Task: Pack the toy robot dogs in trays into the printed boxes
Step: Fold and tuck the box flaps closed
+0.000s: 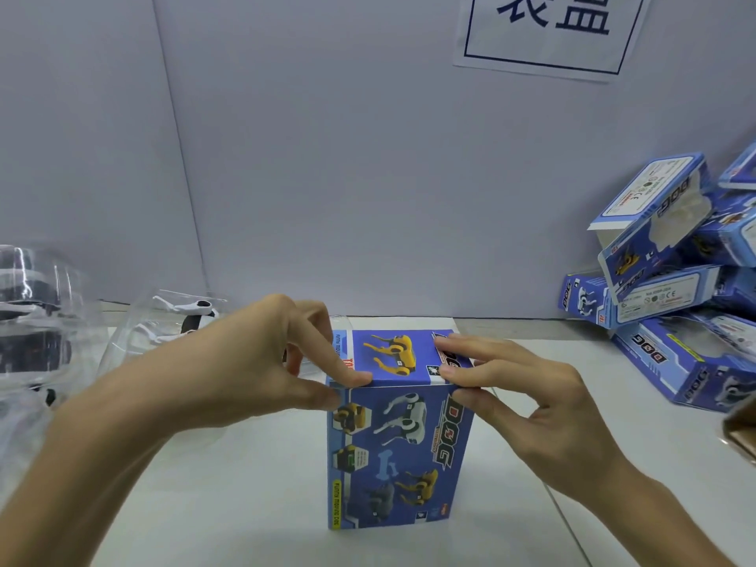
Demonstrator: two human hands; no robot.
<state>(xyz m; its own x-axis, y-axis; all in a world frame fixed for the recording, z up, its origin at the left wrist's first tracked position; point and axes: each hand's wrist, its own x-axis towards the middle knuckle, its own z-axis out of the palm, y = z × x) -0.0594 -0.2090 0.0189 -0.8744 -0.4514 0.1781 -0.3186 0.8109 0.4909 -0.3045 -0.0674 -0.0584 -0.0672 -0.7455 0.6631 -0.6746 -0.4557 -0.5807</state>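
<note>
A blue printed box (399, 456) with pictures of robot dogs stands upright on the white table in the middle. Its top flap (392, 356) lies folded flat. My left hand (262, 362) pinches the top left corner of the box, thumb on the front face and fingertips on the flap. My right hand (515, 399) grips the top right corner the same way. To the left lie clear plastic trays (172, 321) holding white and black toy robot dogs.
A heap of blue printed boxes (675, 280) lies at the right against the wall, one with an open flap. More clear trays (32, 304) stand at the far left. A paper sign (552, 30) hangs on the grey wall. A brown object (742, 427) pokes in at the right edge.
</note>
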